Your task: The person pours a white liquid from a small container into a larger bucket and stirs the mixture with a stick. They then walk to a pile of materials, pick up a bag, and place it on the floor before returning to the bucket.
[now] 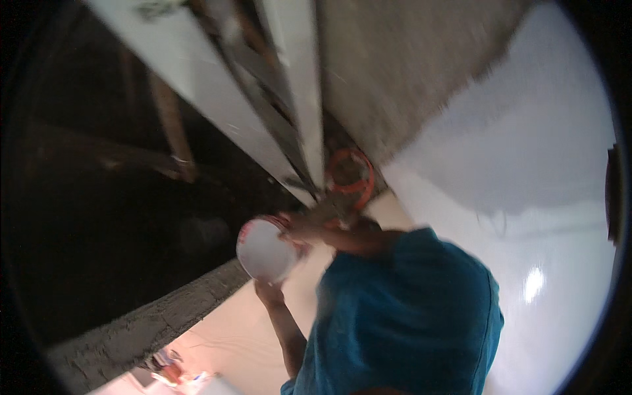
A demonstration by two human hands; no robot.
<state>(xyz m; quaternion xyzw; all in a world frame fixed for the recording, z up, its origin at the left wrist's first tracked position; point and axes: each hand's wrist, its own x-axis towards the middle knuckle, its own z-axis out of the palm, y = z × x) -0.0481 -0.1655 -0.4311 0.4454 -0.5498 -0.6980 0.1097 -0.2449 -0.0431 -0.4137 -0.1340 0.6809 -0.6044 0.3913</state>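
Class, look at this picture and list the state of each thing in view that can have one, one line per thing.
Round white container: held, white face toward the camera; open or closed, cannot tell.
Left hand: gripping the container's lower edge.
Right hand: gripping its upper right edge, blurred.
Orange round thing: blurred; full or empty, cannot tell.
Pale boards: slanting in the picture.
White surface: shiny, with a bright reflection.
Teal shirt: worn.

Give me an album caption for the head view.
Left hand and right hand on a white round container, near an orange ring-shaped object.
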